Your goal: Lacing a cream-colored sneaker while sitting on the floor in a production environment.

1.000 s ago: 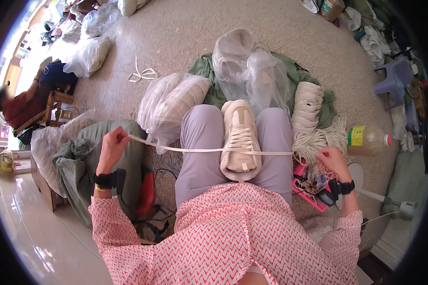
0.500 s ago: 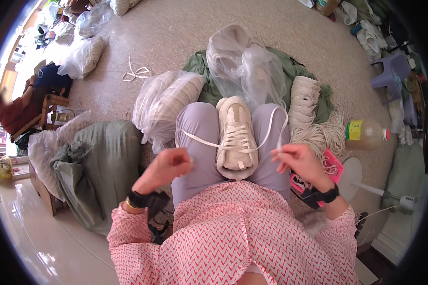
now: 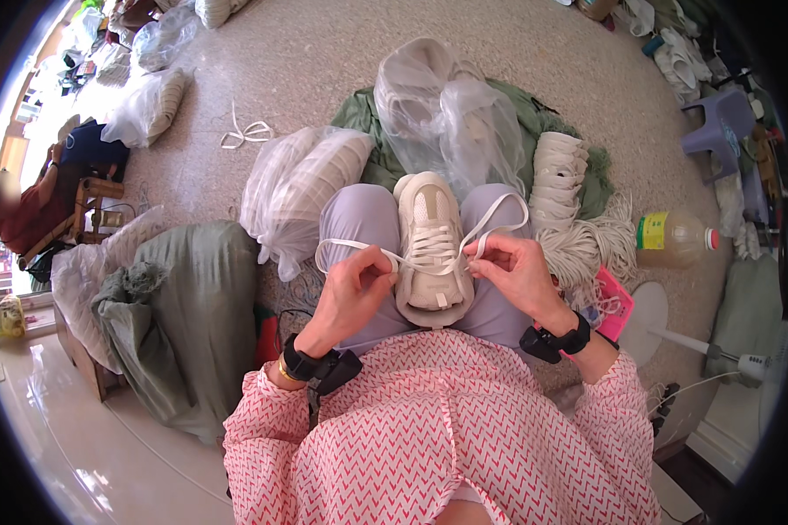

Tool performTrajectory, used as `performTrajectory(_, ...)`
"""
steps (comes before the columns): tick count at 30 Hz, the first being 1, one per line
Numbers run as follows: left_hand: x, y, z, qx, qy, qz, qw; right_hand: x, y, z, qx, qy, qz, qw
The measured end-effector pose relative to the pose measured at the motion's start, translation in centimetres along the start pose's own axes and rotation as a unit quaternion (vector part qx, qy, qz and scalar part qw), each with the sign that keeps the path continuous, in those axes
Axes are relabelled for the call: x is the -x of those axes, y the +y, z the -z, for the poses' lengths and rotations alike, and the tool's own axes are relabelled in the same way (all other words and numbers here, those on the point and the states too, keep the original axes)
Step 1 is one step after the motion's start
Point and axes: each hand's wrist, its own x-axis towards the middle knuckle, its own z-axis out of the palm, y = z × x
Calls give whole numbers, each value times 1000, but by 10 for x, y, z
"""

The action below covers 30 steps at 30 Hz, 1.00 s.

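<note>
A beige lace-up sneaker [image 3: 432, 210] rests between my knees, its toe pointing away from me. White laces zigzag across its tongue, and the two loose ends run out to the sides. My left hand [image 3: 357, 289] is closed in a pinch on the left shoelace [image 3: 352, 242], close to the sneaker's left edge. At the right edge, the fingers of my right hand [image 3: 515, 273] pinch the other end, which arches over my right knee. The exact tips of both laces are partly hidden by my fingers.
Clear plastic bags of pale shoes [image 3: 302, 188] lie ahead, some on a green cloth [image 3: 355, 131]. Right of my knees are stacked shoe pieces [image 3: 558, 175], bundled laces [image 3: 578, 249], a pink basket [image 3: 617, 306] and a large bottle [image 3: 674, 241]. A person [image 3: 35, 206] sits far left.
Both hands have moved inward from beside my knees to the sneaker's edges, bringing the lace ends with them. The right lace now bends in a tighter loop above my knee.
</note>
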Motion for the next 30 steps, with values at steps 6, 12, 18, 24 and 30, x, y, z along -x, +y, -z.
performTrajectory(6,-2,-11,-3,54,-5,21,998,4,10,-6,-52,22,2,998)
performTrajectory(12,-5,-5,-4,101,5,6,995,4,12,-14,-53,51,37,997)
performTrajectory(18,-6,-9,-7,163,30,25,986,7,-3,-20,173,65,131,974)
performTrajectory(24,-7,-12,-11,244,52,41,967,9,3,-18,120,75,91,986)
performTrajectory(30,-7,-16,-14,267,37,51,962,8,4,-21,100,85,75,988)
